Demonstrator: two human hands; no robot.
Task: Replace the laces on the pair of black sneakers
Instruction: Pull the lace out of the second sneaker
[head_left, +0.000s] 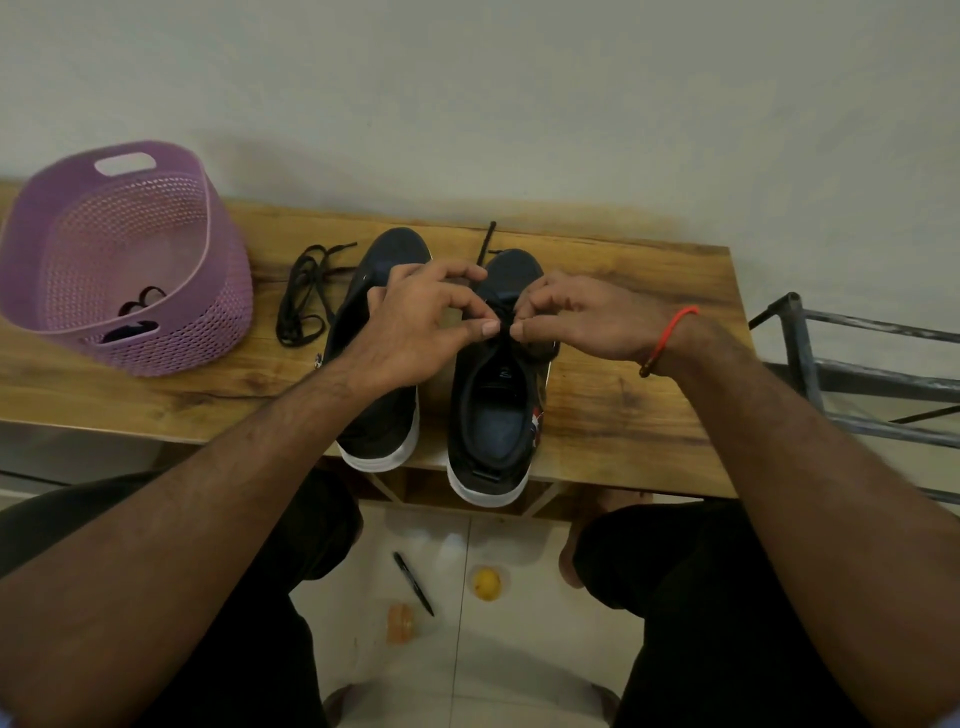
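Two black sneakers (493, 374) are set side by side on the table (623, 415); one loose lace (304, 296) is laid left of them, beside one purple basket (124, 260). Left hand (415, 322) and right hand (582, 322) are held over the right sneaker, fingers (488, 328) pinched on the threaded lace (504, 317).

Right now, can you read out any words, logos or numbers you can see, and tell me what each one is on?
None can be read.
Right sneaker: a small pale mark on the insole, too blurred to read.
Same sneaker: a red and white patch on its outer side, too small to make out.
Purple basket, pen on the floor: no text visible.
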